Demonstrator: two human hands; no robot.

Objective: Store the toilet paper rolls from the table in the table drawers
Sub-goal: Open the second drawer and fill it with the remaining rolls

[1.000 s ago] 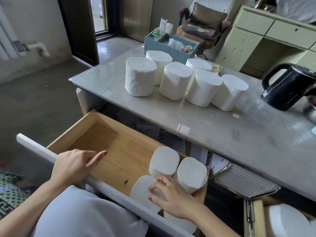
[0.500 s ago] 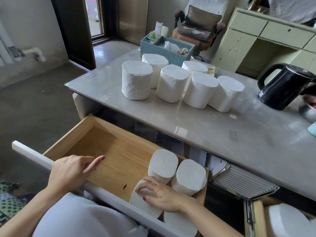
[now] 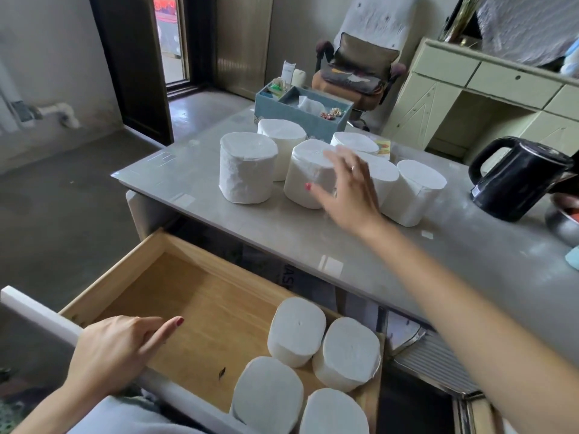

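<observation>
Fetching the next roll: the right hand (image 3: pixel 347 189), fingers spread and holding nothing, reaches toward a tabletop roll (image 3: pixel 308 173) (left hand (image 3: pixel 116 352) gripping the drawer front (image 3: pixel 37 311)), and must next grasp it

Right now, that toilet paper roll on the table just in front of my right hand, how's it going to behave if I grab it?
The roll is probably light and a bit squashy: its wrapped side looks dented. Standing on its flat end, it seems unlikely to roll, though a knock might tip it into its neighbours. The open right hand looks able to span it.
</observation>
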